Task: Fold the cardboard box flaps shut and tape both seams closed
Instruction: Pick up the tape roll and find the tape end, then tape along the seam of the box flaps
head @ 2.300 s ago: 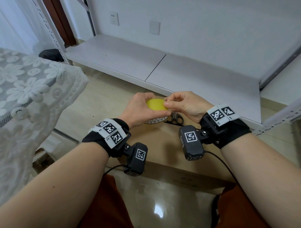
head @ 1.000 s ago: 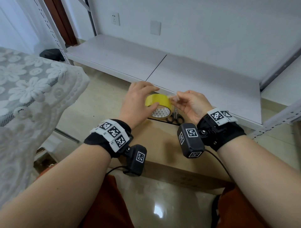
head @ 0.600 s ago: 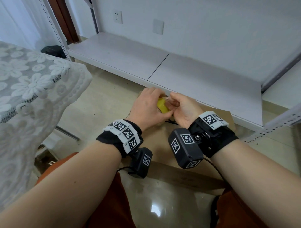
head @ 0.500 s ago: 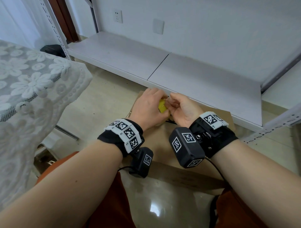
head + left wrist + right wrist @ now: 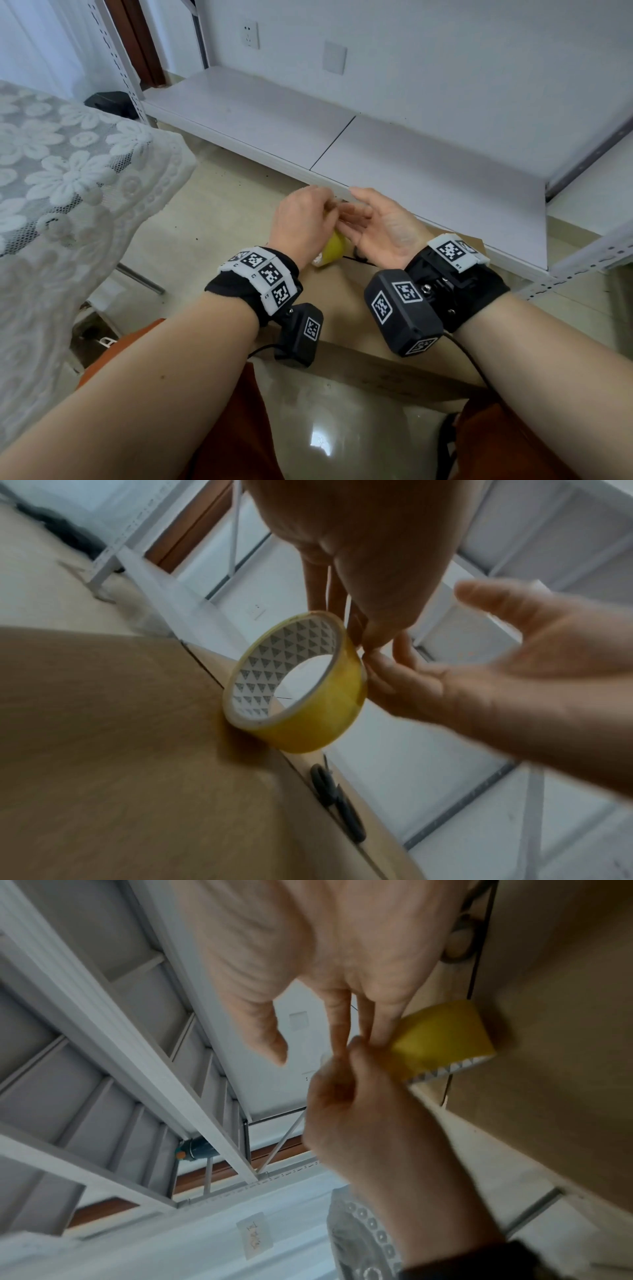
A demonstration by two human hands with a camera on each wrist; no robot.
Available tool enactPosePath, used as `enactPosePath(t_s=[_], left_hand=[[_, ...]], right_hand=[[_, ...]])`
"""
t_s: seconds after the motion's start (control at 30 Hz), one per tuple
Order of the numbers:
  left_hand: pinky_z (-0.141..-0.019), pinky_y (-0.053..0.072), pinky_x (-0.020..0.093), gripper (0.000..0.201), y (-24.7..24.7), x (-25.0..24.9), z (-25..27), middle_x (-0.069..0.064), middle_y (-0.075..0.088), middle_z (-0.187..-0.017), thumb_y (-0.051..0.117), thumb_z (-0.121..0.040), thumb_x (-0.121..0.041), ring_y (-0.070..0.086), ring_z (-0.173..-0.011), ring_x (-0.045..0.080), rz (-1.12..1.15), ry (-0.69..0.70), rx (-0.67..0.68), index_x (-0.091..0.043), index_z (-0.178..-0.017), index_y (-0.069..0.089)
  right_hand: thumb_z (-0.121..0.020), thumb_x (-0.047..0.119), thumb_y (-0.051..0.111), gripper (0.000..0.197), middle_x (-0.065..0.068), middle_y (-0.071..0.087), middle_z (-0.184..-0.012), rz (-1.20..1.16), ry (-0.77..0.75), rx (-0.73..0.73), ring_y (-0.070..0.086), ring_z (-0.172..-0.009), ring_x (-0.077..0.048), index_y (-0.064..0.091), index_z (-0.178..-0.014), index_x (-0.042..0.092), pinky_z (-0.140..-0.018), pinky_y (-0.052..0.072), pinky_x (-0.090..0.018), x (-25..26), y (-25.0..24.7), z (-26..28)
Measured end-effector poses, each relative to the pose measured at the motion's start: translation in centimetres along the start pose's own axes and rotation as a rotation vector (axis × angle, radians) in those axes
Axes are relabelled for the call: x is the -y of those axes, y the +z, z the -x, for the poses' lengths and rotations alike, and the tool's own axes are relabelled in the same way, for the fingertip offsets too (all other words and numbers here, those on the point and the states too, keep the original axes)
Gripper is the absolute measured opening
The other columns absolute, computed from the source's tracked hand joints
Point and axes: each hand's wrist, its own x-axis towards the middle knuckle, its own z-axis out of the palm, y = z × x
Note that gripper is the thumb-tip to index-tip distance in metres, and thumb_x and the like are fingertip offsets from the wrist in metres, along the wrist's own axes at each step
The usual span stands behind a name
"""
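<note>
A brown cardboard box [image 5: 342, 308] lies on the floor before me, flaps down. A yellow tape roll [image 5: 298, 693] stands on edge on its top near the far edge, half hidden in the head view [image 5: 334, 248]. My left hand [image 5: 329, 210] reaches down from above and pinches at the roll's upper rim [image 5: 441, 1031]; no loose tape end can be made out. My right hand [image 5: 356, 212] is beside it with thumb spread. Its straight fingers [image 5: 380, 666] touch the roll's outer face. Black scissors [image 5: 337, 802] lie on the box just right of the roll.
A low white shelf board [image 5: 376, 137] runs right behind the box, with a perforated metal post [image 5: 582, 267] at the right. A lace-covered table [image 5: 68, 171] stands close on the left. Glossy floor tile [image 5: 325, 428] lies between my knees.
Both hands carried the roll from mid-air forward and down onto the box's far edge. The right hand, which was pinching at the roll, has opened its fingers; the left hand now pinches there.
</note>
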Motion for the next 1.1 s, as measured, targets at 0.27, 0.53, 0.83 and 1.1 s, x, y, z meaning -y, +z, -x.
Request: enactPosePath(t_s=[0.27, 0.53, 0.83, 1.1], left_hand=[[-0.074, 0.052, 0.04, 0.029, -3.2, 2.8, -0.5, 0.002, 0.069, -0.073, 0.056, -0.093, -0.032, 0.063, -0.072, 0.022, 0.276, -0.332, -0.246, -0.011, -0.079, 0.07], [-0.081, 0.057, 0.038, 0.023, -3.1, 6.1, 0.6, -0.002, 0.069, -0.068, 0.062, -0.087, -0.02, 0.067, -0.071, 0.018, 0.605, -0.745, -0.261, -0.018, -0.065, 0.066], [-0.061, 0.059, 0.025, 0.013, -1.6, 5.7, 1.1, 0.007, 0.067, -0.08, 0.061, -0.092, -0.012, 0.064, -0.062, 0.015, 0.953, -0.905, -0.034, -0.007, -0.081, 0.064], [-0.076, 0.059, 0.036, 0.023, 1.3, 6.0, 2.7, 0.012, 0.069, -0.093, 0.062, -0.092, -0.019, 0.069, -0.077, 0.02, 1.213, -1.057, -0.02, -0.003, -0.108, 0.061]], right_hand=[[-0.085, 0.045, 0.062, 0.029, 0.004, 0.061, -0.089, 0.807, -0.186, -0.112, 0.055, -0.08, -0.012, 0.06, -0.091, 0.017, -0.064, 0.038, -0.02, -2.1, -0.7, -1.2], [-0.088, 0.032, 0.06, 0.02, -0.009, 0.057, -0.105, 1.465, -0.369, -0.548, 0.05, -0.105, -0.029, 0.06, -0.091, 0.012, -0.09, 0.039, -0.034, -4.8, -4.3, -3.9], [-0.083, 0.004, 0.057, 0.032, -0.012, 0.047, -0.122, 1.631, -0.253, -0.493, 0.042, -0.111, -0.032, 0.053, -0.113, 0.013, -0.091, 0.034, -0.031, -4.8, -4.5, -4.8], [-0.078, -0.002, 0.056, 0.035, -0.006, 0.046, -0.121, 1.815, -0.209, -0.357, 0.042, -0.113, -0.025, 0.059, -0.107, 0.017, -0.09, 0.036, -0.028, -2.4, -7.1, -4.7]])
